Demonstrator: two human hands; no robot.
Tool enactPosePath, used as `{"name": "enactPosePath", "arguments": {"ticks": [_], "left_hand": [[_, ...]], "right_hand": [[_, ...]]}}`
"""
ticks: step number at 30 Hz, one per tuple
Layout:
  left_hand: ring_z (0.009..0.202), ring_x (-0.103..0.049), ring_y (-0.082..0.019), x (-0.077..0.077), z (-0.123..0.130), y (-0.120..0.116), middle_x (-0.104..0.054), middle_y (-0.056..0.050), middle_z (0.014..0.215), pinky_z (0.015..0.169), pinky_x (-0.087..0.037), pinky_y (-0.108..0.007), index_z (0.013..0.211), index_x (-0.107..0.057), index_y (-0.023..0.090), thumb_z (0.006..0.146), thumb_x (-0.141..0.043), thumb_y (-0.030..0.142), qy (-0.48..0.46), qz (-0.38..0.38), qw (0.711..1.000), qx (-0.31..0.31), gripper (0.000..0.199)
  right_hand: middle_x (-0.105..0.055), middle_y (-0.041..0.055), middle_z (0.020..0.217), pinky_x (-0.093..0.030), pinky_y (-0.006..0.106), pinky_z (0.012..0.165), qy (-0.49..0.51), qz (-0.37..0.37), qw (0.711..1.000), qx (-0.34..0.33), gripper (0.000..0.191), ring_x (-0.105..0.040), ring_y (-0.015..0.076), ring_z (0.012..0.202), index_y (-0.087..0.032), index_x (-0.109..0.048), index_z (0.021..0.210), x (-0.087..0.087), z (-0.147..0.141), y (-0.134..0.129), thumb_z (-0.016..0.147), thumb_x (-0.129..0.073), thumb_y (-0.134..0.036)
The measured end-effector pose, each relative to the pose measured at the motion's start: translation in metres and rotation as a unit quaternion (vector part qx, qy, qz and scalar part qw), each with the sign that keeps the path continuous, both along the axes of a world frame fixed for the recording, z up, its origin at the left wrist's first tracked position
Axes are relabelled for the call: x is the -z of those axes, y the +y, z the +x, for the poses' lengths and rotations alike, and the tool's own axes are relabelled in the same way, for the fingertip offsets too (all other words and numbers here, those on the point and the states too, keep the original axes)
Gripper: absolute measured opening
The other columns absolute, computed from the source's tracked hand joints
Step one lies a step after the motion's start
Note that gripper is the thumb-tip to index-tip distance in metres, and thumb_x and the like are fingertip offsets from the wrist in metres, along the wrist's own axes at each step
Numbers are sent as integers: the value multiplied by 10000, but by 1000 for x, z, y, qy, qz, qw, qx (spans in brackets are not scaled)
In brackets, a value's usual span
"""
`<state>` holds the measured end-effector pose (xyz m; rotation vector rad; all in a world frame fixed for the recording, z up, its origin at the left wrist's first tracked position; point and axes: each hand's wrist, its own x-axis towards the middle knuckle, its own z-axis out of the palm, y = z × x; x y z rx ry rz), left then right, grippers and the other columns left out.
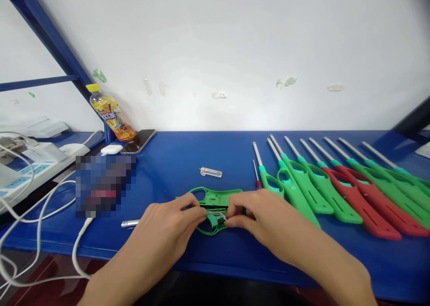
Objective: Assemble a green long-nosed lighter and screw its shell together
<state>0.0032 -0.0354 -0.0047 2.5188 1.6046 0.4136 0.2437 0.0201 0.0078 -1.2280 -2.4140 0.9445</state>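
Observation:
Near the table's front edge lies an opened gas lighter, its green handle split into two halves. The far half shell [220, 197] shows its hollow inside. My left hand [169, 225] pinches at the teal trigger [212, 221], which sits over the near half shell [211, 232]. From the other side, my right hand [257, 209] has thumb and forefinger closed on a thin pale wire [221, 215] beside the trigger. My fingers hide part of both shells. A silver metal tube [129, 223] shows left of my left hand.
Beyond the shells lies a small clear fuel tank [211, 172]. A screwdriver [258, 180] and several long green and red lighters [312, 187] lie at right. Left are a drink bottle [112, 115], phone [139, 141], white cables [79, 243] and a power strip [30, 176].

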Motion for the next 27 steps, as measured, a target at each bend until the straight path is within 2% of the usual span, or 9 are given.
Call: {"name": "enactPosePath", "arguments": {"ticks": [6, 16, 27], "left_hand": [[714, -685, -141, 0, 1, 0, -696, 25, 984, 635, -411, -284, 1025, -745, 282, 1074, -508, 150, 1, 13, 1000, 5, 276], [720, -699, -138, -4, 3, 1, -718, -17, 976, 643, -483, -235, 1039, -768, 269, 1048, -450, 116, 8, 27, 999, 21, 354], [770, -718, -151, -4, 3, 1, -722, -21, 1007, 683, -508, -233, 1037, -756, 264, 1042, -448, 91, 15, 25, 999, 13, 353]], "right_hand": [[-674, -88, 695, -305, 267, 591, 1, -1, 1000, -6, 205, -541, 123, 637, -245, -685, 774, -1, -2, 1, 958, -745, -178], [-731, -76, 777, -317, 271, 619, 5, -1, 1000, -7, 131, -603, 153, 706, -267, -718, 858, 1, 0, 0, 956, -758, -191], [-721, -99, 768, -325, 268, 625, 9, -5, 1000, -11, 123, -596, 135, 699, -280, -724, 863, 1, 0, 2, 948, -771, -205]]}}
